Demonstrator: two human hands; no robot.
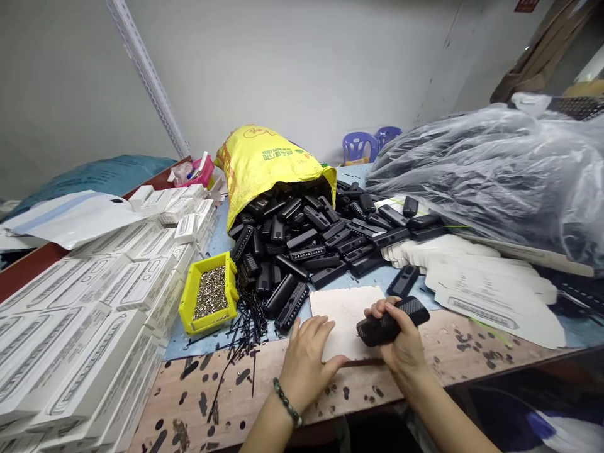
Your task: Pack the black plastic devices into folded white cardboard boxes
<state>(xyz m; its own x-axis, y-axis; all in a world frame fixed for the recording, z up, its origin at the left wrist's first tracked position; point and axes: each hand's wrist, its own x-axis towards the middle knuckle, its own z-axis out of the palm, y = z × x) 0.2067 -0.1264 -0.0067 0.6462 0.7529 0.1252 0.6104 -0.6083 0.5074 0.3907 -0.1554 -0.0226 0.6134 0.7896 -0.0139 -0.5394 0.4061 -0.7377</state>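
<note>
Head view: an oblong black plastic case with a carbon-fibre-like texture [415,309] is gripped in the right hand [401,343], toward the near side of the table. The case is pinched between the thumb, which is laid across its upper near side, and the curled fingers, which are wrapped over its far side. Both ends are left exposed: the left end is pointed toward the other hand, and the right end is extended past the thumb. The case is held over the right part of a flat white rectangular board [346,305]; whether the board is touched by it cannot be told.

The left hand [309,349], banded at the wrist by a dark green beaded bracelet [287,402], is placed palm down at the board's left edge. Its fingers are loosely spread, the thumb is stretched to the right, and the held case is well apart from them.

Just beyond the right hand, another black case [403,280] is seen lying flat. Farther off, a heap of black cases [306,242] is spilled from a bright yellow woven sack [271,157]. To the left, small metal pieces [211,292] are contained in a yellow plastic bin [187,314].
</note>
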